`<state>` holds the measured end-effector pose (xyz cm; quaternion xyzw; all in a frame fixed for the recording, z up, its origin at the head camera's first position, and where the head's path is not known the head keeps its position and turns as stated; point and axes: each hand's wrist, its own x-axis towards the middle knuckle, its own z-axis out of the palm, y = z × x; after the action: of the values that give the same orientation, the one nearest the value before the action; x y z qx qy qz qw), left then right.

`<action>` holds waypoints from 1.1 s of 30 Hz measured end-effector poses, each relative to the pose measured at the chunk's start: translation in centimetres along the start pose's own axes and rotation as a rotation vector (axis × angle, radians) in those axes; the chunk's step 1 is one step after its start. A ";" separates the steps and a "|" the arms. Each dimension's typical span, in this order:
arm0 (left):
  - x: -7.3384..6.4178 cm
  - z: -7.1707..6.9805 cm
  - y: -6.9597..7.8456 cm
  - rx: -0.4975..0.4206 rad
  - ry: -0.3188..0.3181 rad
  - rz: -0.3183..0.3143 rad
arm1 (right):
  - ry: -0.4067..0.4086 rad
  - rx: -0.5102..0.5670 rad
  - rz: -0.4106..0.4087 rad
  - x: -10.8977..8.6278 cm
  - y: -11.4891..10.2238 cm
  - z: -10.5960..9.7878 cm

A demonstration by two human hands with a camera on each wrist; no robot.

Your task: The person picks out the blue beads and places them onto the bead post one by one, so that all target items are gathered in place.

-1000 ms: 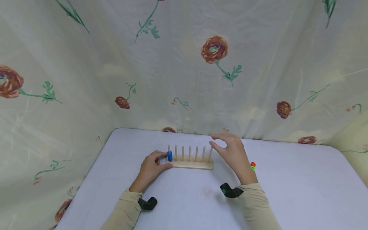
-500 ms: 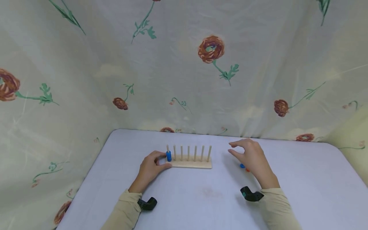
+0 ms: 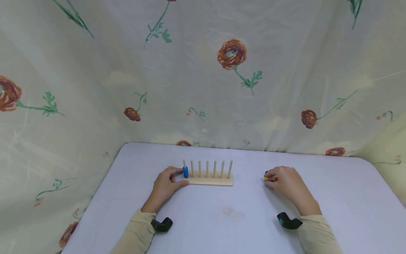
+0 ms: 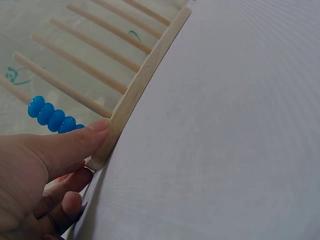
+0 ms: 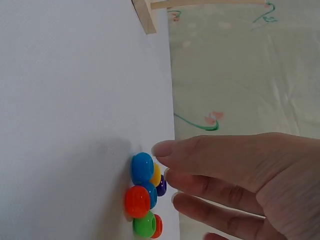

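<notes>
A wooden peg rack (image 3: 210, 181) with a row of upright pegs stands on the table. Several blue beads (image 4: 51, 115) are stacked on its leftmost peg. My left hand (image 3: 165, 183) grips the rack's left end, thumb on the front edge and fingers behind. To the right of the rack, my right hand (image 3: 288, 181) is low over a small cluster of loose beads. Its thumb and fingers are parted, the thumb tip right at a blue bead (image 5: 142, 167). Around that bead lie a red-orange bead (image 5: 137, 202), a green bead (image 5: 145, 225), a yellow bead (image 5: 157, 175) and a purple bead (image 5: 161, 186).
The white-covered table (image 3: 215, 229) reaches back to a flowered curtain (image 3: 203, 88), which also hangs along the sides. Each wrist bears a black camera, the left camera (image 3: 162, 224) and the right camera (image 3: 288, 221), both close over the tabletop.
My right hand has moved right, away from the rack's last peg, and come down to the loose beads. My left hand keeps its grip on the rack's left end.
</notes>
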<state>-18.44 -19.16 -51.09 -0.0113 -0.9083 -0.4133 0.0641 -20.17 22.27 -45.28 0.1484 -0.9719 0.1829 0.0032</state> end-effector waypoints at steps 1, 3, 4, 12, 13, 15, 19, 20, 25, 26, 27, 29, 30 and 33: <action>0.0 0.0 0.0 -0.001 0.000 0.000 | -0.013 0.003 0.005 0.0 0.1 0.0; 0.0 0.1 -0.1 0.001 0.000 -0.004 | -0.041 0.015 0.014 0.1 0.2 0.0; 0.0 0.1 -0.1 0.003 0.001 -0.003 | -0.053 0.021 0.018 0.1 0.2 0.0; 0.1 -0.3 0.3 -0.020 -0.008 0.011 | -0.081 0.034 0.035 0.1 0.5 0.3; 0.1 -0.4 0.3 -0.021 -0.010 0.004 | -0.085 0.037 0.034 0.1 0.5 0.3; 0.1 -0.4 0.3 -0.016 -0.015 -0.004 | -0.095 0.043 0.031 0.2 0.5 0.4; 0.1 -0.4 0.3 -0.005 -0.017 -0.008 | -0.101 0.040 0.025 0.4 0.5 0.6; 0.1 -0.4 0.3 -0.005 -0.016 -0.008 | -0.099 0.038 0.027 0.4 0.5 0.7; 0.0 -0.4 0.3 -0.006 -0.014 -0.011 | -0.073 0.030 0.017 0.5 0.5 1.0; 0.0 -0.4 0.3 -0.007 -0.014 -0.011 | -0.065 0.028 0.009 0.6 0.4 1.0; 0.0 -0.4 0.3 -0.007 -0.014 -0.010 | -0.060 0.027 -0.002 0.6 0.4 1.1; 0.0 -0.4 0.3 -0.008 -0.014 -0.010 | -0.051 0.022 -0.018 0.6 0.3 1.2; 0.0 -0.4 0.3 -0.009 -0.015 -0.011 | -0.048 0.018 -0.022 0.6 0.3 1.2; 0.0 -0.3 0.2 -0.010 -0.015 -0.011 | -0.045 0.013 -0.026 0.5 0.2 1.3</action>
<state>-18.37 -19.26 -50.71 -0.0096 -0.9068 -0.4179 0.0550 -20.66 21.85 -46.57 0.1653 -0.9684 0.1858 -0.0174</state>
